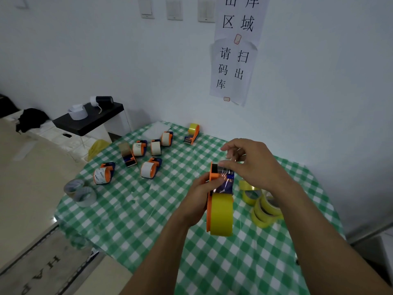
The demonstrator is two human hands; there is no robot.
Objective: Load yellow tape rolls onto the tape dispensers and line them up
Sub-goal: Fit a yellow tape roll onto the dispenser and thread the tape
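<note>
An orange tape dispenser (214,173) with a yellow tape roll (221,216) on it is held above the checked table (148,209). My left hand (202,196) grips the dispenser from the left. My right hand (248,165) pinches the clear tape end at the dispenser's top. A loaded yellow dispenser (192,133) stands at the table's far edge. Loose yellow rolls (261,203) lie stacked to the right.
Several orange-and-blue dispensers with white rolls (146,169) lie scattered on the left half. Two clear tape rolls (80,192) sit at the left edge. A black side table (89,120) stands behind, and paper signs (234,67) hang on the wall.
</note>
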